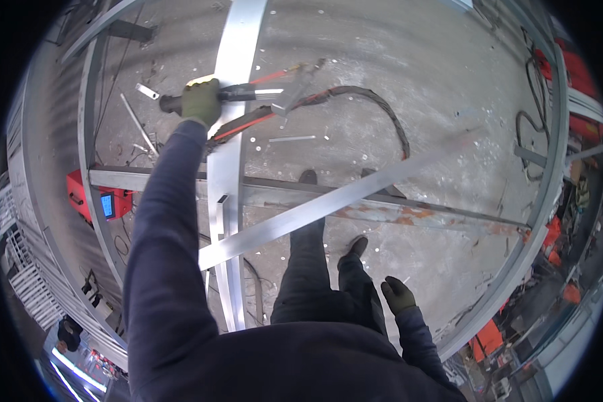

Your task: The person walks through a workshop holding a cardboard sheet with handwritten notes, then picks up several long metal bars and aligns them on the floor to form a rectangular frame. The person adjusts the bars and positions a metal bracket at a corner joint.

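My left hand [201,102], in a green glove, is wrapped around a black tubular tool [238,93] above a long shiny metal bar [238,47]. Toward the tool's right end is a grey metal part, partly blurred. From this area a dark cable [375,99] with an orange-red line curves to the right. At my right side, my gloved right hand [398,295] hangs low with its fingers loosely stretched and nothing visible in them. A flat silver bar [301,218] lies diagonally across the metal frame, its far end blurred.
A steel frame beam [422,214] with rust-coloured patches crosses in front of my legs. To the left stands a red machine [100,197] with a lit screen. Metal offcuts [139,124] lie on the concrete floor. Orange and red items [487,340] crowd the right side.
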A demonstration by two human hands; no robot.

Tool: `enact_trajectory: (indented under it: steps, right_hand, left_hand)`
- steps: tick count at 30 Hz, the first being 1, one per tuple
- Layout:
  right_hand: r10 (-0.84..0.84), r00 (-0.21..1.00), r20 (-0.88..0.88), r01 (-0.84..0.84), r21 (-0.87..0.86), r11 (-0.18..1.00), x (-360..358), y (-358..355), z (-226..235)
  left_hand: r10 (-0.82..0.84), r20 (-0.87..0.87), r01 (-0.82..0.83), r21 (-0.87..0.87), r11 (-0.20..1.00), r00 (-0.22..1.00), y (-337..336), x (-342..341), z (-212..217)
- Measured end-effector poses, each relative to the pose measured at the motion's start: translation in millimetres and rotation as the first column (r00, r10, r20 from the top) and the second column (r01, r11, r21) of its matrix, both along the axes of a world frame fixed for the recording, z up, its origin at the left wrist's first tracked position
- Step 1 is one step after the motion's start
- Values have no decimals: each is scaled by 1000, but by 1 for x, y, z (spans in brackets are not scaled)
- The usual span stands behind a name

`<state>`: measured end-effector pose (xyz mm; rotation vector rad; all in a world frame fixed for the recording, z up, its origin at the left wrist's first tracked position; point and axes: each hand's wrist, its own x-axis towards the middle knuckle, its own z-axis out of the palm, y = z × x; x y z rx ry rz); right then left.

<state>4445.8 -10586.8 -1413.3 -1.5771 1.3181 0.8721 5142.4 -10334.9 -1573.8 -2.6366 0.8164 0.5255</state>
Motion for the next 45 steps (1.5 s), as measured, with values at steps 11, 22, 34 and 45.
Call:
enact_trajectory:
  steps: [11, 22, 34, 45]
  right_hand:
    - [29, 997, 68, -28, -22, 999, -63, -22, -10]
    - [80, 869, 489, -92, 0, 996, 19, -96, -21]
    - [-297, 934, 198, 300, 18, 954, -241, -214, -166]
    - [-943, 309, 124, 873, 357, 333, -217, -285, -546]
  left_hand:
    - [-413, 343, 480, -139, 866, 844, -99, -31, 204]
    - [-462, 590, 724, -345, 598, 662, -278, -161, 440]
    - [-541, 137, 558, -199, 806, 830, -492, -272, 207]
    - [-454, -153, 471, 106, 876, 878, -549, -361, -227]
